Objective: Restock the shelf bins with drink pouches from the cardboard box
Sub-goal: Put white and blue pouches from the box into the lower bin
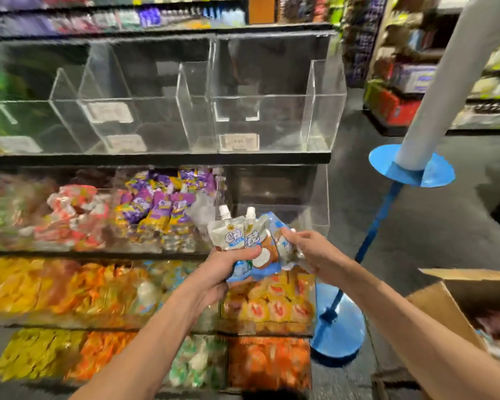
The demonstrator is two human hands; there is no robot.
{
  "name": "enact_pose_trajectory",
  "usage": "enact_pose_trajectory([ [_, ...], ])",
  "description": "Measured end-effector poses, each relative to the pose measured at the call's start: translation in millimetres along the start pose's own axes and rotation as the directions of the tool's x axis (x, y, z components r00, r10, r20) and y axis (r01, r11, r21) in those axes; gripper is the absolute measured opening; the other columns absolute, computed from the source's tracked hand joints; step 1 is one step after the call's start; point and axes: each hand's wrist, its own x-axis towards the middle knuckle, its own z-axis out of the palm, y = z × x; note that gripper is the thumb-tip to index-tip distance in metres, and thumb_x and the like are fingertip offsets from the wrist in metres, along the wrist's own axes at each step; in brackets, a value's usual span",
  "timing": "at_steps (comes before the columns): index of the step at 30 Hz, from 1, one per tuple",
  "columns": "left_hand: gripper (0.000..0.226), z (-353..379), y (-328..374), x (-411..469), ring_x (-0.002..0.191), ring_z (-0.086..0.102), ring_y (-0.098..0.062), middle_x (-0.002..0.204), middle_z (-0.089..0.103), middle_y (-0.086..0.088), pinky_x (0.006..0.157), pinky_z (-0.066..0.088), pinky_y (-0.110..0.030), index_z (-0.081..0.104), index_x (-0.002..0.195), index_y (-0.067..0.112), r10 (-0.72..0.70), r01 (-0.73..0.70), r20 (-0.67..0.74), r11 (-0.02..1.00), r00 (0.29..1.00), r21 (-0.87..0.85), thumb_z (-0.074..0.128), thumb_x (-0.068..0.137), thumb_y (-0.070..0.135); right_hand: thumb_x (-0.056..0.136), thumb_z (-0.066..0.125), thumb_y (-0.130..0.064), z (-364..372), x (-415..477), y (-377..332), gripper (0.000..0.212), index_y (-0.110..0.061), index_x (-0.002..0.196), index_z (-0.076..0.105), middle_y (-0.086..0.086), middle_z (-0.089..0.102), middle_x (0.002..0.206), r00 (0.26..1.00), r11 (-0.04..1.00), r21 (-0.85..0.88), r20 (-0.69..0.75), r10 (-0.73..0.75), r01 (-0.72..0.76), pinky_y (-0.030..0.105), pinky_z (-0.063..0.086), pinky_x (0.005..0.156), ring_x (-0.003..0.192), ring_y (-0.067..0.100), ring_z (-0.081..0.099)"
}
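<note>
Landmark: the empty bin - clear hard acrylic, flat walls, square corners, at the right end of its shelf.

Just in front of the bin's front wall, both hands hold up the pouches. They are soft, glossy film, white w/ blue trim, blue lettering and a cut-coconut picture. Each has a stubby white screw cap on a spout at the top corner. 2 caps show. A 3rd pouch, blue-edged, is fanned out to the right, so at least 3; more behind, can't tell.

The left hand is clamped on the pouches' lower part, thumb across the front, fingers curled behind. The right hand pinches the edge of the rightmost one betw. thumb and fingertips.

Left of the bin, same shelf, is a bin of purple-and-yellow packs, crinkly and piled loose. Above the bin is a row of clear acrylic bins w/ slanted dividers and paper labels on the fronts.

Right of the bin stands 1 blue stand - round flat base, thin pole, disc on top. Right of and below the bin, at the frame edge, is 1 box, brown cardboard, matte, flaps open.
</note>
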Motion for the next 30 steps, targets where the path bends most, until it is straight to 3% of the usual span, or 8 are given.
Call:
enact_pose_trajectory([
  [4, 0.013, -6.0, 15.6, 34.3, 0.079, 0.074, -0.015, 0.093, 0.078, -0.002, 0.069, 0.054, -0.029, 0.08, 0.09, 0.015, -0.011, 0.01, 0.05, 1.0, 0.999, 0.023, 0.07, 0.084, 0.01, 0.093, 0.064, -0.016, -4.8, 15.3, -20.0, 0.02, -0.006, 0.077, 0.071, 0.011, 0.069, 0.072, 0.999, 0.985, 0.168, -0.019, 0.048, -0.044, 0.026, 0.053, 0.055, 0.06, 0.019, 0.064],
  [6, 0.02, -8.1, 22.3, 51.9, 0.071, 0.074, -0.013, 0.085, 0.077, -0.001, 0.064, 0.054, -0.027, 0.081, 0.075, 0.017, -0.019, 0.019, 0.052, 1.0, 0.998, -0.003, 0.066, 0.086, 0.009, 0.09, 0.06, 0.002, -14.2, 25.3, -26.2, 0.01, -0.005, 0.086, 0.067, 0.008, 0.07, 0.072, 0.999, 0.971, 0.236, 0.023, 0.039, -0.044, 0.024, 0.055, 0.056, 0.063, 0.017, 0.067],
  [10, 0.009, -12.6, 30.1, 81.7, 0.07, 0.074, -0.016, 0.086, 0.077, -0.007, 0.054, 0.056, -0.022, 0.08, 0.08, 0.011, -0.017, 0.015, -0.041, 0.999, 0.999, -0.042, 0.072, 0.078, 0.01, 0.078, 0.065, 0.018, -32.2, 62.4, -37.6, 0.047, -0.004, 0.119, 0.058, 0.01, 0.068, 0.087, 0.999, 0.979, 0.199, -0.006, 0.037, -0.035, 0.022, 0.051, 0.051, 0.07, 0.017, 0.067],
  [15, 0.043, -25.8, 35.4, 119.9, 0.097, 0.073, -0.024, 0.102, 0.077, -0.008, 0.092, 0.056, -0.041, 0.075, 0.107, 0.006, 0.061, -0.04, -0.277, 0.996, 0.959, 0.08, 0.087, 0.067, 0.014, 0.074, 0.075, 0.008, -52.5, 143.6, -48.6, 0.052, -0.007, 0.122, 0.06, 0.016, 0.067, 0.104, 0.998, 0.997, 0.047, -0.006, 0.066, -0.066, 0.023, 0.049, 0.051, 0.079, 0.021, 0.065],
  [19, 0.051, -31.6, 39.1, 129.5, 0.096, 0.074, -0.023, 0.102, 0.077, -0.006, 0.091, 0.057, -0.044, 0.075, 0.108, 0.009, 0.087, -0.053, -0.438, 0.995, 0.895, 0.089, 0.089, 0.06, 0.017, 0.074, 0.079, 0.003, -48.4, 201.7, -36.2, 0.046, -0.01, 0.111, 0.054, 0.014, 0.061, 0.112, 0.991, 0.993, 0.01, -0.05, 0.121, -0.121, 0.028, 0.054, 0.051, 0.089, 0.025, 0.063],
  [23, 0.058, -33.2, 41.6, 135.2, 0.094, 0.074, -0.023, 0.1, 0.077, -0.003, 0.09, 0.057, -0.047, 0.073, 0.109, 0.01, 0.063, -0.03, -0.507, 0.997, 0.859, 0.072, 0.091, 0.055, 0.017, 0.083, 0.072, 0.003, -27.5, 243.2, -14.4, 0.034, -0.018, 0.085, 0.046, 0.006, 0.06, 0.093, 0.972, 0.968, -0.087, 0.005, 0.237, -0.236, 0.04, 0.055, 0.078, 0.092, 0.023, 0.061],
  [26, 0.046, -34.6, 46.9, 140.4, 0.093, 0.074, -0.017, 0.098, 0.078, 0.003, 0.09, 0.056, -0.04, 0.075, 0.107, 0.015, 0.073, -0.007, -0.486, 0.991, 0.871, 0.137, 0.09, 0.063, 0.014, 0.088, 0.069, 0.0, -2.0, 268.9, 3.3, 0.031, -0.017, 0.076, 0.046, 0.008, 0.053, 0.079, 0.951, 0.945, -0.115, -0.004, 0.308, -0.307, 0.026, 0.049, 0.059, 0.07, 0.017, 0.054],
  [30, 0.038, -43.1, 56.7, 137.6, 0.094, 0.074, -0.013, 0.1, 0.077, 0.002, 0.082, 0.056, -0.028, 0.075, 0.106, 0.014, 0.092, -0.016, -0.399, 0.982, 0.912, 0.189, 0.085, 0.071, 0.008, 0.094, 0.063, -0.006, 20.1, 290.0, 21.3, 0.023, -0.015, 0.077, 0.051, 0.012, 0.06, 0.091, 0.952, 0.942, -0.146, -0.103, 0.288, -0.301, 0.024, 0.05, 0.054, 0.068, 0.015, 0.055],
])
